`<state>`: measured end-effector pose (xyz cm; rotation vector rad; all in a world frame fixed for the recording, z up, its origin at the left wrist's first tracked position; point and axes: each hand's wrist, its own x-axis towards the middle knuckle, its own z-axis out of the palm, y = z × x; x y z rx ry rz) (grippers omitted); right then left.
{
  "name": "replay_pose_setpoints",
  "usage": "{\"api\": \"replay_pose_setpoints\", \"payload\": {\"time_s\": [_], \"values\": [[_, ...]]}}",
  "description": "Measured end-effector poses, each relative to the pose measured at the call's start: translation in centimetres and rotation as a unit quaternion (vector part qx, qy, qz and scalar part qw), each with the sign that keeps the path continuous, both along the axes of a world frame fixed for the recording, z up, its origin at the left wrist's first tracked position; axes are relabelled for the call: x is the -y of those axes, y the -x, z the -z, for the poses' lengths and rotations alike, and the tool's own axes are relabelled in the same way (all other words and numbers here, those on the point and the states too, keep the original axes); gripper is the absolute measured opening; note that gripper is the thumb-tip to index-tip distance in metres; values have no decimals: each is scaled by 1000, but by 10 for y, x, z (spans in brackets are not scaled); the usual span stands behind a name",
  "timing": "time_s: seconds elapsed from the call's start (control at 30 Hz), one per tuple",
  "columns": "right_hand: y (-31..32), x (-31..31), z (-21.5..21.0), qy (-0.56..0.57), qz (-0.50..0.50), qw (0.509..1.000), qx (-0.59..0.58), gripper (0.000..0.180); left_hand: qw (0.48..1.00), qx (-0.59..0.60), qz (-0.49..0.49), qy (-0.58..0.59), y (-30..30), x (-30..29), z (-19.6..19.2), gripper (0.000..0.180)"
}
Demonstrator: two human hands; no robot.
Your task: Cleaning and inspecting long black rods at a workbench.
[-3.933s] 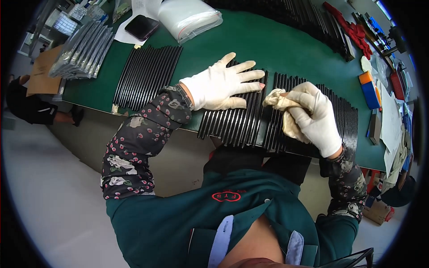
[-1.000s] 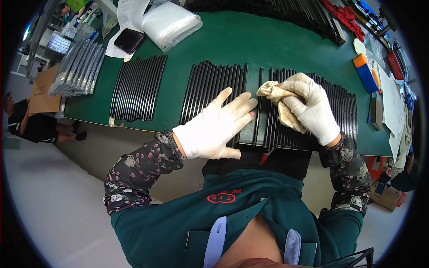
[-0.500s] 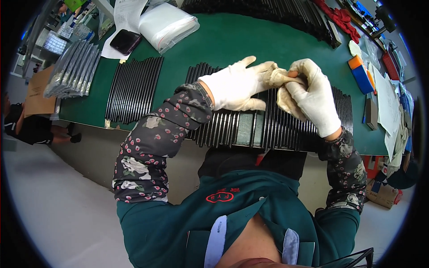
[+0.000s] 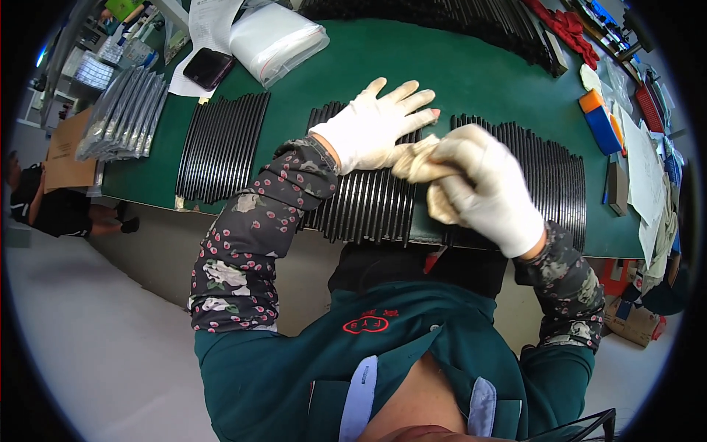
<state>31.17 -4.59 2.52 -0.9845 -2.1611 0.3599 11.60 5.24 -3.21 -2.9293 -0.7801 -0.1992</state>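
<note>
At frame centre, the white-gloved left hand (image 4: pixel 372 125) lies flat, fingers spread, on a row of thin black ribbed strips (image 4: pixel 368 195) laid side by side on the green surface (image 4: pixel 471 70). The white-gloved right hand (image 4: pixel 486 188), fingers curled, pinches a crumpled beige cloth (image 4: pixel 414 160) over that row. Wiping looks midway, judging by position; a separate row of black strips (image 4: pixel 221 147) at left lies untouched (its state is unclear).

A bare green lane of tabletop (image 4: pixel 456 74) runs open beyond the 3 near rows of black strips (image 4: pixel 221 147), hemmed by a plastic bag (image 4: pixel 276 40) and phone (image 4: pixel 208 68) far left, another strip pile (image 4: pixel 479 26) behind, and orange-blue blocks (image 4: pixel 600 121) right.
</note>
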Motion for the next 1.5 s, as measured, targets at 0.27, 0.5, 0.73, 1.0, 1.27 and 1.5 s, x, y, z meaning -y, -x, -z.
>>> {"api": "replay_pose_setpoints", "payload": {"time_s": [0.27, 0.5, 0.73, 1.0, 1.27, 1.5], "values": [[46, 57, 20, 78, -308, 935, 155, 18, 999, -10, -8, 37, -7, 1, -7, 62], [49, 4, 40, -5, -113, 991, 69, 21, 999, -5, 8, -47, -1, -4, -4, 62], [75, 11, 14, 3, -209, 977, 32, 14, 999, 17, -9, 26, -3, 2, -6, 61], [83, 46, 8, 57, -292, 951, 80, 12, 999, 20, -13, 32, -2, 1, -4, 61], [91, 61, 23, 42, -323, 912, 248, 13, 999, 12, -14, 29, -2, 3, -8, 62], [66, 5, 38, -42, -148, 985, 84, 28, 999, 15, -14, 25, -5, 3, -4, 61]]}}
